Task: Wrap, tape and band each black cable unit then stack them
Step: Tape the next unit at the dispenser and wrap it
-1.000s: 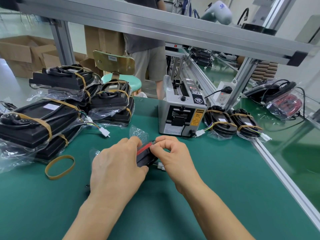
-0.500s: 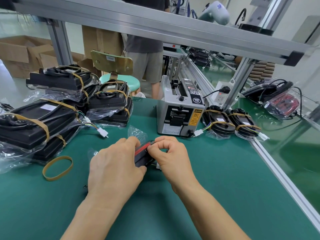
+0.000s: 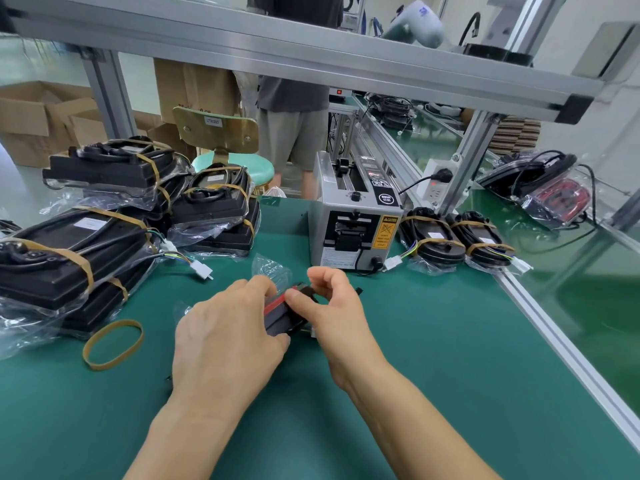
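Note:
A small black unit with a red strip (image 3: 285, 311) lies on the green table (image 3: 433, 358) in a clear plastic bag (image 3: 268, 270). My left hand (image 3: 227, 336) lies over its left side and grips it. My right hand (image 3: 330, 308) pinches the unit's top edge at the red strip with thumb and forefinger. Most of the unit is hidden under my hands. A loose tan rubber band (image 3: 112, 344) lies to the left. Wrapped and banded black units (image 3: 69, 258) are stacked at the far left.
A grey tape dispenser (image 3: 355, 220) stands just behind my hands. Two banded round units (image 3: 457, 239) lie to its right by an aluminium post (image 3: 465, 168). A rail (image 3: 568, 355) edges the table on the right. A person (image 3: 294, 109) stands beyond a stool (image 3: 228, 157).
Both hands have stayed on the small unit. My right fingers have lifted and shifted a little along its red-striped top edge.

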Tool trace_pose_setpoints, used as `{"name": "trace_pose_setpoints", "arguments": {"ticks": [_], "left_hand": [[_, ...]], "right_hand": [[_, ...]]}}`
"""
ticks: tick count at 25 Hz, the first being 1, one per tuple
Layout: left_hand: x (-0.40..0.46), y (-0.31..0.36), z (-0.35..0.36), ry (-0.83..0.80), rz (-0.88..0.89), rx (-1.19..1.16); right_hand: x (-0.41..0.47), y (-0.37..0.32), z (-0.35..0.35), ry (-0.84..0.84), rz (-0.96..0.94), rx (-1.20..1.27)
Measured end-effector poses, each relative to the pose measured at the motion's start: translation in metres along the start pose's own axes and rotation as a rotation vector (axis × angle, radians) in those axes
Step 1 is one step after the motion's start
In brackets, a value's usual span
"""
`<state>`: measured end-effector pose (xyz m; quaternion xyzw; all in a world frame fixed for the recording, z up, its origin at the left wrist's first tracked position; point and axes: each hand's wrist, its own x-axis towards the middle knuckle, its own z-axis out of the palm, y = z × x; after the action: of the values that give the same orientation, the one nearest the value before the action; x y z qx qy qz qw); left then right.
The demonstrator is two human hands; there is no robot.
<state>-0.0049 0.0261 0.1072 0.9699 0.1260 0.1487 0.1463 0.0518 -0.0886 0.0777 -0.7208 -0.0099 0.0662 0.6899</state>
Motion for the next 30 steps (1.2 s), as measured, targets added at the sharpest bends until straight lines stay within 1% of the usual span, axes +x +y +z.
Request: {"name": "trace_pose_setpoints", "arguments": {"ticks": [3, 7, 9, 11, 13, 17, 20, 22, 24, 25, 26, 28, 30], "left_hand": [[0.0, 0.0, -0.001, -0.001, -0.005, -0.005], [0.001, -0.001, -0.003, 0.008, -0.001, -0.011], [0.0, -0.001, -0.003, 0.011, 0.004, -0.008], [-0.001, 0.0, -0.004, 0.014, 0.005, 0.0], [-0.002, 0.002, -0.003, 0.013, 0.01, 0.003], [0.0, 0.002, -0.005, 0.034, 0.021, 0.0], [-0.001, 0.004, -0.006, 0.051, 0.021, -0.004], [0.0, 0.003, -0.007, 0.063, 0.026, -0.052], [0.0, -0.009, -0.01, 0.092, 0.04, -0.203], [0.0, -0.018, -0.012, 0.111, 0.053, -0.355], [0.0, -0.029, -0.014, 0.123, 0.074, -0.562], [-0.001, -0.045, -0.02, 0.08, 0.149, -0.95], [-0.004, -0.056, -0.016, 0.027, 0.239, -1.224]], "right_hand": [[0.0, 0.004, 0.001, -0.001, -0.002, 0.03], [-0.001, 0.012, -0.011, -0.107, -0.085, -0.076], [0.003, 0.011, -0.021, -0.172, -0.046, -0.067], [0.006, 0.008, -0.026, -0.2, 0.021, 0.009], [0.01, 0.006, -0.024, -0.18, 0.046, 0.045], [0.014, 0.002, -0.014, -0.124, 0.03, 0.04], [0.01, 0.007, -0.01, -0.071, -0.072, -0.121], [0.004, 0.009, -0.012, -0.088, -0.123, -0.242], [-0.002, 0.011, -0.023, -0.14, -0.148, -0.283], [-0.004, 0.014, -0.03, -0.154, -0.161, -0.259], [-0.006, 0.017, -0.038, -0.157, -0.172, -0.22], [-0.012, 0.023, -0.051, -0.184, -0.19, -0.155], [-0.02, 0.023, -0.057, -0.272, -0.226, -0.161]]}}
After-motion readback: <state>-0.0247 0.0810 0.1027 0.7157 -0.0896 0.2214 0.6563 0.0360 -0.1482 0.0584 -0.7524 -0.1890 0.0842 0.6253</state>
